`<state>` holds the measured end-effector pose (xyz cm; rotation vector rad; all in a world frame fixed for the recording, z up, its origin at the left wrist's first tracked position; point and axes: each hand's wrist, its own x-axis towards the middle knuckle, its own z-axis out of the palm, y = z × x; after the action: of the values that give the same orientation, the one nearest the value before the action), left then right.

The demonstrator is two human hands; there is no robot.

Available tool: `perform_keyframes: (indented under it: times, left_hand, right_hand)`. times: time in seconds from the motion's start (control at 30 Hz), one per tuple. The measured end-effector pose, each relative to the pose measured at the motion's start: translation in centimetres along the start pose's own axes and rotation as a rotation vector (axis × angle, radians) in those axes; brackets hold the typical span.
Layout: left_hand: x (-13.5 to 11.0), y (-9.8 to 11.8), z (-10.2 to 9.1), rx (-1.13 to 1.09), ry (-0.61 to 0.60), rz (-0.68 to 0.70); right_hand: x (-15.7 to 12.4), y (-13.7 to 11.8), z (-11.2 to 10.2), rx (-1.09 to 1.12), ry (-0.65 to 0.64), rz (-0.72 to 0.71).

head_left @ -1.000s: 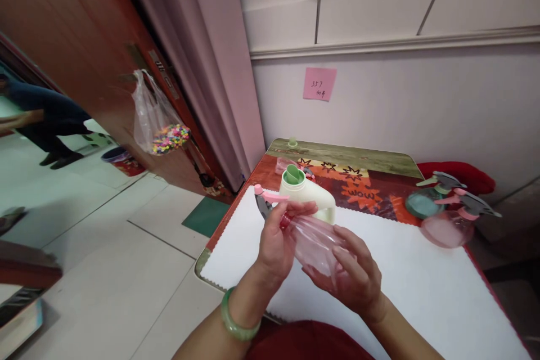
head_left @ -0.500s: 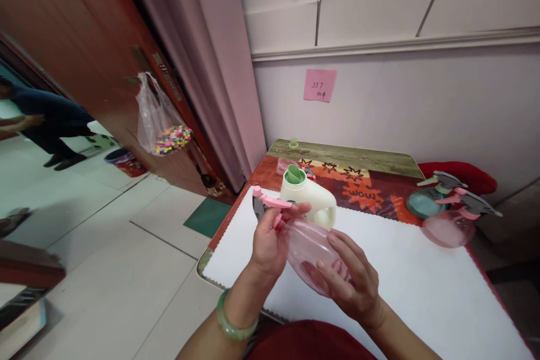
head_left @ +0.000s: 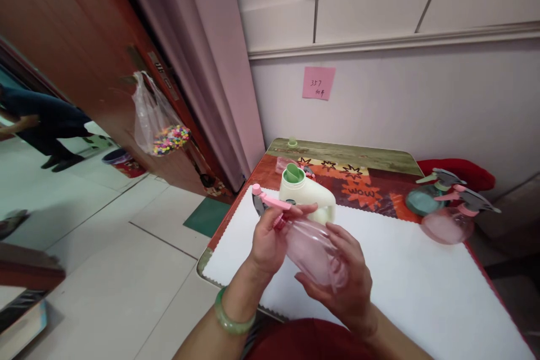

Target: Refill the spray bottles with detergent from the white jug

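A clear pink spray bottle [head_left: 310,244] lies tilted between my two hands above the table, its trigger head pointing up and left. My left hand [head_left: 272,236] is closed round the neck, just below the pink and grey trigger head. Along the bottle's lower body curve the fingers and thumb of my right hand [head_left: 348,275], gripping it near the base. Right behind the bottle stands a cream jug [head_left: 307,194] with a handle and a green spout in its open mouth.
Two more spray bottles, one teal [head_left: 423,200] and one pink [head_left: 448,225], stand at the table's right edge. A small green cap [head_left: 292,142] sits at the back. White paper [head_left: 405,275] covers the table front. A bag of colourful pieces [head_left: 162,129] hangs on the door; a person sits beyond.
My right hand has shifted slightly on the pink bottle, its thumb now lower along the underside. My left hand keeps its hold on the neck. The view has moved very slightly.
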<state>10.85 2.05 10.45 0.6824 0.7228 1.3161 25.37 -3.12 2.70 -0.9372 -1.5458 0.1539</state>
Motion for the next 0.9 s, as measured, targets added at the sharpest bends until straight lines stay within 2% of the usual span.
perform_keyframes:
  times: [0.1,0.17,0.23,0.3,0.37,0.43,0.47,0.53,0.63,0.7,0.77,0.8,0.83,0.87,0.9]
  left_hand:
    - [0.2,-0.2,-0.3,0.008,-0.045,0.023]
    - [0.2,-0.3,-0.5,0.005,-0.089,0.048]
    - [0.0,-0.3,-0.7,0.0,-0.142,0.1]
    - [-0.1,-0.4,-0.7,-0.005,-0.196,0.145]
    - [-0.2,-0.5,-0.7,-0.014,-0.23,0.156]
    - [-0.1,-0.6,-0.7,-0.03,-0.197,0.161]
    - [0.0,-0.6,-0.6,-0.041,-0.149,0.164]
    - [0.2,-0.5,-0.5,-0.068,-0.023,0.168]
    - [0.5,0.0,-0.3,-0.113,0.115,0.165]
    - [0.6,0.2,-0.2,-0.122,0.139,0.156]
    - [0.6,0.4,-0.3,-0.086,0.119,0.123]
    - [0.5,0.4,-0.5,-0.055,0.1,0.1]
    - [0.4,0.4,-0.7,-0.02,0.075,0.077]
    - [0.3,0.4,-0.9,0.014,0.048,0.062]
    - [0.2,0.5,-1.1,0.042,0.019,0.056]
  right_hand:
    - [0.2,-1.5,-0.1,0.424,-0.078,0.615]
    - [1.1,-2.3,-0.6,0.731,-0.189,1.024]
    - [2.3,-2.8,-1.2,0.99,-0.321,1.359]
    - [3.4,-3.0,-1.8,1.176,-0.442,1.603]
    - [3.9,-2.9,-2.1,1.284,-0.555,1.723]
    - [3.6,-2.7,-2.0,1.284,-0.638,1.673]
    - [3.3,-2.5,-1.8,1.225,-0.644,1.559]
    - [2.2,-1.9,-1.4,0.948,-0.551,1.148]
    - [0.6,-0.5,-0.6,0.491,-0.333,0.521]
    - [-0.1,0.5,-0.2,0.236,-0.258,0.22]
    - [-0.2,1.2,0.1,0.026,-0.191,-0.014]
    - [-0.1,1.3,0.1,-0.027,-0.164,-0.06]
    - [0.1,1.2,0.0,-0.006,-0.161,-0.016]
    - [0.3,1.0,-0.1,0.079,-0.196,0.104]
    - [0.7,0.7,-0.3,0.216,-0.266,0.289]
